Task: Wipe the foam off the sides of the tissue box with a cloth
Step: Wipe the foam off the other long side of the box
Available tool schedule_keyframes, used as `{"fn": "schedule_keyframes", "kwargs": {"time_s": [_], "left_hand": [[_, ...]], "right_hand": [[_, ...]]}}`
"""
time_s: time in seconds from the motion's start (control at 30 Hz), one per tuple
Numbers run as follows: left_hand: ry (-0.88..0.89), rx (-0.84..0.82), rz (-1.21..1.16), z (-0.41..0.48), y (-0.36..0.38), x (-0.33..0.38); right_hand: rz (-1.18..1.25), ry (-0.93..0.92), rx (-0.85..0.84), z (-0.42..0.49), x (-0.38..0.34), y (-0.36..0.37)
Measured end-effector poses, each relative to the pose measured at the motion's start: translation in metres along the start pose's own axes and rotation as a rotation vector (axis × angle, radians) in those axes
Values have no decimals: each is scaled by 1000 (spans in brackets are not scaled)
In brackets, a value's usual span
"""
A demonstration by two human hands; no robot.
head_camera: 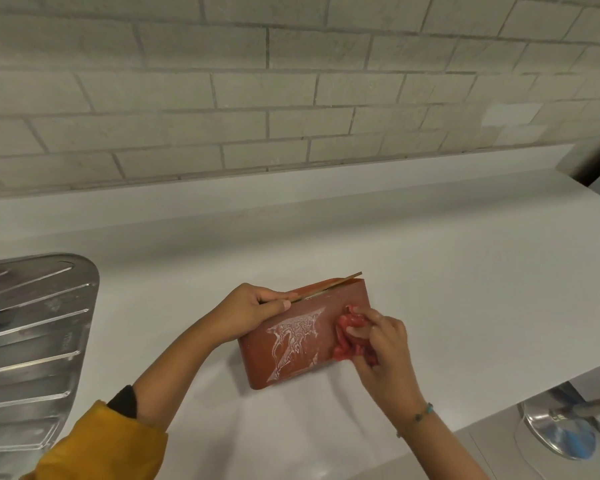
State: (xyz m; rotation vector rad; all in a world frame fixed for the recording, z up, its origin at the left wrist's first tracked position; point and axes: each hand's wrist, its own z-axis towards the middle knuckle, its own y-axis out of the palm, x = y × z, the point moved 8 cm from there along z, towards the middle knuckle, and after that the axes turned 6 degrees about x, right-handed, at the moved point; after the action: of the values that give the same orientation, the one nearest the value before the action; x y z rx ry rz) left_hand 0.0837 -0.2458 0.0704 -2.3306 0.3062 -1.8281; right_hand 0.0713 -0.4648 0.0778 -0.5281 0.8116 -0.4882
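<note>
Left hand reaches in from lower left, yellow sleeve pushed up, fingers clamped over top edge of tissue box. Right hand angled in from lower right, fingers bunched around red cloth, pressing it on box's near side beside foam streaks. One box, one cloth, on white counter. One steel drainboard far left.

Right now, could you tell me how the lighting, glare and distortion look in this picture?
Head view: soft, even light; faint shadows below the box on the counter; glare streaks on the drainboard ridges; wide-angle bend bows the wall tiles; foam stays readable; slight softness at the right hand and cloth.
</note>
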Motion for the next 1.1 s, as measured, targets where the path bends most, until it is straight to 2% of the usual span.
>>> {"fn": "schedule_keyframes", "kwargs": {"time_s": [0.13,0.37,0.57,0.67,0.9,1.1], "left_hand": [[-4,10,4,2,-1,0],[9,14,3,-2,4,-3],[2,22,6,-1,0,0],[-5,31,-7,0,0,-1],[-6,4,5,-3,1,1],[2,13,13,-1,-1,2]], "right_hand": [[-2,96,107,16,-1,3],[64,-129,-105,-13,-32,26],[62,36,87,10,1,-2],[63,55,96,19,-12,9],[48,-148,-166,-18,-44,32],[9,23,-23,4,-17,12]]}}
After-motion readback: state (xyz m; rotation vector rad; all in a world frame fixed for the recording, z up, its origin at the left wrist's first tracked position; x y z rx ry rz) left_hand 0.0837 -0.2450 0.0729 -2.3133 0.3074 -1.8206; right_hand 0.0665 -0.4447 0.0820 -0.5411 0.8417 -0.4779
